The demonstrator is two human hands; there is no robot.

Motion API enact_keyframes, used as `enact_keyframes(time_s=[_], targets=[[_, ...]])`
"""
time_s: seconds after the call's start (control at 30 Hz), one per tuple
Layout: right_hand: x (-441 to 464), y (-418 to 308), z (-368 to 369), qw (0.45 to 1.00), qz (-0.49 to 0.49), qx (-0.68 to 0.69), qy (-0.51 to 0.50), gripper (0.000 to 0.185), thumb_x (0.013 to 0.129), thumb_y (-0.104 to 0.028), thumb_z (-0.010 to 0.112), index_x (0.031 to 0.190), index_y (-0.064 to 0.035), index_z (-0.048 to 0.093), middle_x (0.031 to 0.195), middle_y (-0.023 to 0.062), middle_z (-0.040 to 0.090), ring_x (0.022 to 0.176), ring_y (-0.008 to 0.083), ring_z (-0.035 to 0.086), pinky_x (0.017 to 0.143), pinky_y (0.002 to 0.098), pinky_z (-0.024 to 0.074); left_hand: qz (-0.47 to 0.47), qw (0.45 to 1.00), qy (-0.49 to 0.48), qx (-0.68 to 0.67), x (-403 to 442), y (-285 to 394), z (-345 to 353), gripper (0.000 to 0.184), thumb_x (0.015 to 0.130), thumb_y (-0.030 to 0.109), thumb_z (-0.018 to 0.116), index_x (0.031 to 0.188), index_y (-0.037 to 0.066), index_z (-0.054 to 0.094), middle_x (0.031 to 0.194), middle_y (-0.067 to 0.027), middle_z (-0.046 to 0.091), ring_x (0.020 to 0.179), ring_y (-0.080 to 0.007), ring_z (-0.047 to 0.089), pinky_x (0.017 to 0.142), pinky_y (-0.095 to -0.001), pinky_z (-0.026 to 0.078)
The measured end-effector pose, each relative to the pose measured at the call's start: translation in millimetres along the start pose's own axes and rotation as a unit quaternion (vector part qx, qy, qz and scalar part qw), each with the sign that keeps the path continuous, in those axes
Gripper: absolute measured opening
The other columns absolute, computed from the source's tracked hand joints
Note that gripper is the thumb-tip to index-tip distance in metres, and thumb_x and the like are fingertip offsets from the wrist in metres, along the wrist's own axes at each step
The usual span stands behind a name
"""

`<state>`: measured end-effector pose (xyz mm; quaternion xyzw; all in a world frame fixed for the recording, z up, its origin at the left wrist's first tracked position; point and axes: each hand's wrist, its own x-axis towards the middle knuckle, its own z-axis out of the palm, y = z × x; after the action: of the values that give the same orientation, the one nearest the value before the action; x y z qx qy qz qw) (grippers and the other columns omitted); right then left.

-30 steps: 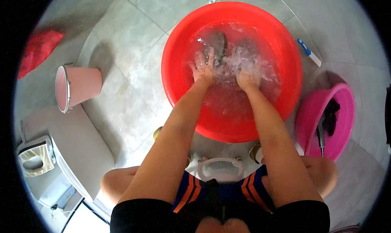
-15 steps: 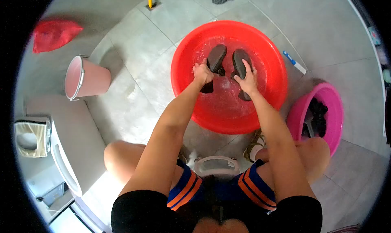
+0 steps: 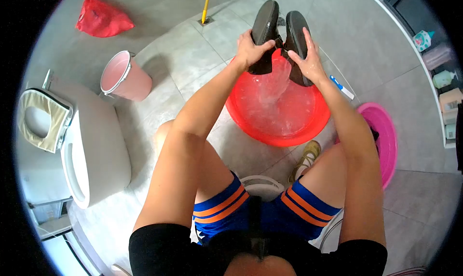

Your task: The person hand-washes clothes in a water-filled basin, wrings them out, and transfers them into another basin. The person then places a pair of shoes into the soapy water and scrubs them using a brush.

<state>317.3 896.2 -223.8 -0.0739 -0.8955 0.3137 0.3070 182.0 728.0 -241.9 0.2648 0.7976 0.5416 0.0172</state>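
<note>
Two dark shoes are raised over the far part of a red basin [image 3: 279, 136], soles facing up toward me. My left hand [image 3: 251, 50] grips the left shoe [image 3: 265, 27] by its side, thumb across it. The right shoe [image 3: 296, 30] is in my right hand [image 3: 308, 59], whose fingers lie along its outer edge. The shoes are close together at their inner sides. Water streams down between them into the basin, where the water surface is stirred and bubbly.
A pink bucket [image 3: 134, 78] and a white tub-like fixture [image 3: 99, 141] are on the left. On the right lie a blue-and-white brush [image 3: 341, 87] and a magenta basin [image 3: 388, 145] with dark items. A red bag [image 3: 103, 19] hangs at the upper left.
Both hands were down in the basin water; they have lifted the shoes up and away from me, and water now pours off. The view has shifted, with my legs showing more.
</note>
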Motion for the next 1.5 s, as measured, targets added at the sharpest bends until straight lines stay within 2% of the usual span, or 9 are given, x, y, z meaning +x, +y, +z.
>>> enact_keyframes(time_s=[0.1,0.23,0.4,0.53,0.57,0.83,1.27,1.47,1.5], targets=[[6,-31,-12,1.000,-0.006,0.008,-0.012,0.085,0.076,-0.025,0.072,0.144,-0.0227,0.022,0.128,0.0212,0.040,0.117,0.0387,0.043,0.099,0.0444,0.0368,-0.037,0.978,-0.020,-0.205,1,8,-12,0.083,0.069,0.026,0.079,0.130,-0.003,0.031,0.115,-0.0182,0.053,0.103,-0.0240,0.054,0.088,-0.0355,0.046],[-5,-23,5,0.998,-0.047,0.015,0.037,0.086,0.075,-0.023,0.073,0.144,-0.0169,0.022,0.125,0.0217,0.042,0.117,0.0368,0.044,0.099,0.0433,0.0370,-0.112,0.932,-0.038,-0.342,-13,14,-14,0.074,0.074,0.024,0.076,0.130,0.001,0.033,0.114,-0.0179,0.053,0.103,-0.0249,0.056,0.086,-0.0368,0.049],[-16,-18,13,0.998,0.030,0.048,0.041,0.085,0.075,-0.023,0.073,0.144,-0.0183,0.024,0.125,0.0218,0.043,0.115,0.0345,0.046,0.098,0.0417,0.0379,-0.134,0.825,-0.140,-0.531,-13,-5,-15,0.067,0.078,0.020,0.074,0.130,0.003,0.035,0.114,-0.0158,0.055,0.102,-0.0249,0.057,0.088,-0.0390,0.049],[-11,-8,10,0.996,0.038,0.061,0.047,0.085,0.072,-0.022,0.074,0.143,-0.0190,0.028,0.122,0.0214,0.046,0.112,0.0336,0.049,0.097,0.0405,0.0395,-0.209,0.709,-0.208,-0.641,-9,-28,-23,0.057,0.086,0.043,0.060,0.126,0.005,0.048,0.114,-0.0145,0.060,0.098,-0.0269,0.062,0.089,-0.0415,0.050],[-9,-2,11,0.995,0.042,0.079,0.043,0.084,0.072,-0.022,0.074,0.143,-0.0191,0.029,0.121,0.0213,0.047,0.112,0.0333,0.049,0.096,0.0402,0.0398,-0.199,0.715,-0.199,-0.640,-11,-30,-23,0.071,0.082,0.058,0.054,0.128,0.005,0.046,0.117,-0.0153,0.058,0.098,-0.0287,0.061,0.088,-0.0413,0.051],[-4,-1,21,0.990,0.003,0.088,0.109,0.081,0.073,-0.016,0.073,0.142,-0.0130,0.031,0.124,0.0185,0.046,0.115,0.0330,0.047,0.099,0.0401,0.0376,-0.130,0.617,-0.300,-0.715,2,-16,-35,0.110,0.060,0.086,0.040,0.130,0.001,0.040,0.121,-0.0236,0.052,0.090,-0.0335,0.061,0.076,-0.0430,0.055],[-10,-2,26,0.994,0.009,-0.092,0.063,0.075,0.073,-0.014,0.072,0.139,-0.0206,0.037,0.134,0.0280,0.034,0.120,0.0433,0.038,0.102,0.0447,0.0331,-0.157,0.629,-0.270,-0.712,11,-12,-48,0.116,0.055,0.092,0.024,0.128,0.004,0.045,0.109,-0.0193,0.060,0.085,-0.0336,0.064,0.073,-0.0452,0.055],[1,10,19,0.995,0.064,-0.071,-0.041,0.070,0.073,-0.017,0.072,0.136,-0.0210,0.042,0.132,0.0273,0.036,0.120,0.0409,0.039,0.101,0.0429,0.0342,-0.131,0.610,-0.238,-0.744,20,-16,-39,0.112,0.056,0.088,0.037,0.133,0.006,0.041,0.120,-0.0202,0.055,0.100,-0.0350,0.060,0.084,-0.0511,0.051],[-1,11,22,0.992,0.041,-0.115,-0.021,0.071,0.073,-0.017,0.073,0.137,-0.0204,0.042,0.127,0.0257,0.040,0.118,0.0391,0.041,0.099,0.0416,0.0361,-0.103,0.644,-0.233,-0.721,23,-20,-36,0.110,0.058,0.085,0.042,0.133,0.005,0.040,0.121,-0.0200,0.054,0.104,-0.0358,0.057,0.086,-0.0532,0.050]])
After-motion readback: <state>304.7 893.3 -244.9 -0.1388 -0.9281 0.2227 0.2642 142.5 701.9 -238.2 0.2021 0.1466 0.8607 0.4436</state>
